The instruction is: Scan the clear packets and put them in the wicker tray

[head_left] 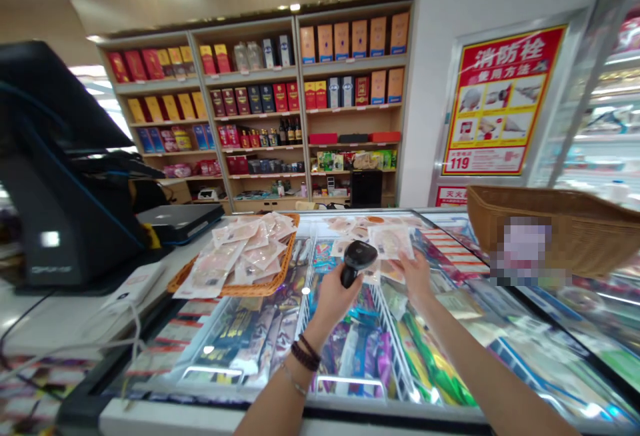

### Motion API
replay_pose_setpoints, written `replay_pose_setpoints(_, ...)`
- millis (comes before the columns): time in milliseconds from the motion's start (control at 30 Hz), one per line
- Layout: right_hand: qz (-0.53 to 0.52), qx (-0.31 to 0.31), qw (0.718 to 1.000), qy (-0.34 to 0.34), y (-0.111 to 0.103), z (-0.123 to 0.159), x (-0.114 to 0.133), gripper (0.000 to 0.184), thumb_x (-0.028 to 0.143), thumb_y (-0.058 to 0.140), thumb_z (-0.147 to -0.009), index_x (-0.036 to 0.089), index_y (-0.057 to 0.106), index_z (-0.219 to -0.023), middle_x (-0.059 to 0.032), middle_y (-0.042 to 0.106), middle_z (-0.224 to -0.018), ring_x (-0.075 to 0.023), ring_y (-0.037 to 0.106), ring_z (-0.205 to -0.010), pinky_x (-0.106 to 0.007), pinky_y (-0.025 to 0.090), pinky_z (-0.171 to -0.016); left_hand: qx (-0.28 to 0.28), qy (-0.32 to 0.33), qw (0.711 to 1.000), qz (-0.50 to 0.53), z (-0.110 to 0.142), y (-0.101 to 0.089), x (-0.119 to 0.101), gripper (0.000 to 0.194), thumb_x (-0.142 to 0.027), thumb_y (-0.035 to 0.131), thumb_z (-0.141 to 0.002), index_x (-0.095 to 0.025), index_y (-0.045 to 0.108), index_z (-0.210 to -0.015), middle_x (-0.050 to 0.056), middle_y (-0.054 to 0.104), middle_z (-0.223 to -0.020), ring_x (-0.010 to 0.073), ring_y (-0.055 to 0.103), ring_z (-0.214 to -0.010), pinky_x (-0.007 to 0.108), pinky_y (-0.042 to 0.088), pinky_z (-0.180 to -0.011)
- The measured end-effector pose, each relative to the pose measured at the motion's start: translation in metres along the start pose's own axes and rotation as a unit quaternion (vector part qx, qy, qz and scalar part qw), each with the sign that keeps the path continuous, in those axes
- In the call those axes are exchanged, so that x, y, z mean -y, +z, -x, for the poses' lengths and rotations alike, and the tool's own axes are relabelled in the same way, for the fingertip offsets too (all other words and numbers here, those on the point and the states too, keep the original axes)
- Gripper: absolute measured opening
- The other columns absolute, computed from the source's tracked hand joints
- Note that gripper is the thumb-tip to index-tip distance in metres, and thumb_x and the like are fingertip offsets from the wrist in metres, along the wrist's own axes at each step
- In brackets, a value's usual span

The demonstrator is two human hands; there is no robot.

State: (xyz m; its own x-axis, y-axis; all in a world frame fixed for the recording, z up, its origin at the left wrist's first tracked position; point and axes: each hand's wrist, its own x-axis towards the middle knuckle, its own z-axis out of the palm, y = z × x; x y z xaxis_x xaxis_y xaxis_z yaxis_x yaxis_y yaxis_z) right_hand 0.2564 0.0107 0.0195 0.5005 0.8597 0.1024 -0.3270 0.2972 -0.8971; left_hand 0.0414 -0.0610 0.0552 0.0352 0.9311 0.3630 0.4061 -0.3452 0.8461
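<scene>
My left hand is wrapped round the handle of a black handheld barcode scanner, its head pointing forward over the freezer's glass top. To the right, my right hand has its fingers at the lower edge of a flat clear packet with a white label, apparently gripping it; the fingertips are partly hidden. More such packets lie on the glass behind and beneath it. A shallow orange wicker tray at left bears a heap of similar packets.
Under the glass of the chest freezer are wire baskets of colourful wrapped ices. A black till screen and a flat scale stand at left. A brown woven basket sits at right. Shelves of boxed goods line the back.
</scene>
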Motion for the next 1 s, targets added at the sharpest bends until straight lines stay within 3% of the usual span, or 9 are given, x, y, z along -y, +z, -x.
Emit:
replay_pose_setpoints(100,-0.021,-0.035,0.998,0.054,0.001,-0.007,-0.012,0.039,0.033,0.09,-0.07,0.031,0.057,-0.092,0.0019,0.078,-0.086,-0.0245,0.083,-0.082,-0.044,0.075,-0.085,-0.032,-0.007,0.999,-0.002,-0.003,-0.016,-0.003,0.016,-0.035,0.073,-0.089,-0.019,0.072,-0.09,0.0,0.066,-0.071,0.0182,0.059,-0.069,0.028,0.037,-0.066)
replay_pose_setpoints(200,-0.02,-0.027,0.997,0.065,0.007,-0.021,-0.026,0.035,0.027,0.085,-0.068,0.03,0.055,-0.084,0.0007,0.075,-0.082,-0.0245,0.081,-0.076,-0.044,0.076,-0.08,-0.066,0.002,0.998,-0.009,-0.009,-0.043,-0.004,0.017,-0.035,0.075,-0.089,-0.018,0.074,-0.093,0.002,0.07,-0.076,0.0194,0.061,-0.072,0.028,0.04,-0.067)
replay_pose_setpoints(333,-0.013,0.004,0.998,0.06,0.039,-0.034,-0.039,0.033,0.024,0.082,-0.065,0.031,0.054,-0.082,-0.0019,0.073,-0.079,-0.0271,0.08,-0.073,-0.049,0.076,-0.074,-0.121,0.01,0.992,-0.033,-0.016,-0.094,-0.002,0.017,-0.034,0.074,-0.089,-0.018,0.074,-0.095,0.003,0.071,-0.078,0.0203,0.063,-0.074,0.029,0.043,-0.069)
replay_pose_setpoints(433,-0.012,0.03,0.997,0.074,0.084,-0.031,-0.042,0.03,0.027,0.08,-0.065,0.032,0.056,-0.083,-0.0023,0.074,-0.082,-0.028,0.081,-0.078,-0.044,0.076,-0.069,-0.165,0.001,0.985,-0.057,-0.017,-0.136,0.002,0.015,-0.033,0.072,-0.091,-0.018,0.075,-0.095,0.004,0.074,-0.082,0.0216,0.067,-0.078,0.029,0.045,-0.071)
replay_pose_setpoints(567,-0.038,0.08,0.992,0.086,0.166,-0.01,-0.043,0.03,0.024,0.079,-0.065,0.033,0.058,-0.084,-0.0008,0.077,-0.088,-0.0252,0.082,-0.085,-0.038,0.076,-0.076,-0.228,-0.021,0.969,-0.093,-0.01,-0.194,0.011,0.016,-0.032,0.072,-0.089,-0.018,0.075,-0.097,0.005,0.077,-0.085,0.0235,0.07,-0.082,0.03,0.045,-0.072)
replay_pose_setpoints(667,-0.05,0.122,0.986,0.107,0.229,0.013,-0.043,0.026,0.019,0.079,-0.068,0.029,0.06,-0.084,-0.0003,0.078,-0.089,-0.0216,0.082,-0.082,-0.035,0.075,-0.084,-0.273,-0.027,0.955,-0.112,-0.002,-0.237,0.02,0.017,-0.036,0.073,-0.088,-0.019,0.072,-0.09,0.003,0.073,-0.077,0.0223,0.067,-0.075,0.029,0.044,-0.069)
replay_pose_setpoints(767,-0.05,0.168,0.976,0.132,0.284,0.038,-0.042,0.024,0.017,0.082,-0.071,0.026,0.063,-0.082,-0.0007,0.078,-0.084,-0.0208,0.081,-0.077,-0.036,0.074,-0.083,-0.299,-0.046,0.947,-0.105,0.008,-0.272,0.029,0.02,-0.04,0.071,-0.087,-0.02,0.069,-0.086,0.001,0.065,-0.065,0.0217,0.065,-0.066,0.029,0.044,-0.064)
replay_pose_setpoints(867,-0.051,0.228,0.962,0.141,0.326,0.06,-0.04,0.025,0.018,0.086,-0.069,0.026,0.065,-0.079,-0.0013,0.078,-0.078,-0.0225,0.082,-0.075,-0.037,0.074,-0.079,-0.313,-0.059,0.941,-0.115,0.018,-0.296,0.036,0.024,-0.045,0.068,-0.087,-0.022,0.068,-0.084,0.0,0.061,-0.059,0.0224,0.063,-0.061,0.03,0.044,-0.061)
replay_pose_setpoints(1000,-0.014,0.345,0.93,0.128,0.358,0.077,-0.039,0.019,0.016,0.082,-0.072,0.025,0.065,-0.072,-0.0035,0.08,-0.077,-0.025,0.084,-0.084,-0.038,0.073,-0.079,-0.317,-0.068,0.937,-0.132,0.03,-0.306,0.045,0.025,-0.048,0.066,-0.087,-0.022,0.068,-0.086,-0.001,0.061,-0.058,0.0215,0.062,-0.058,0.029,0.043,-0.059)
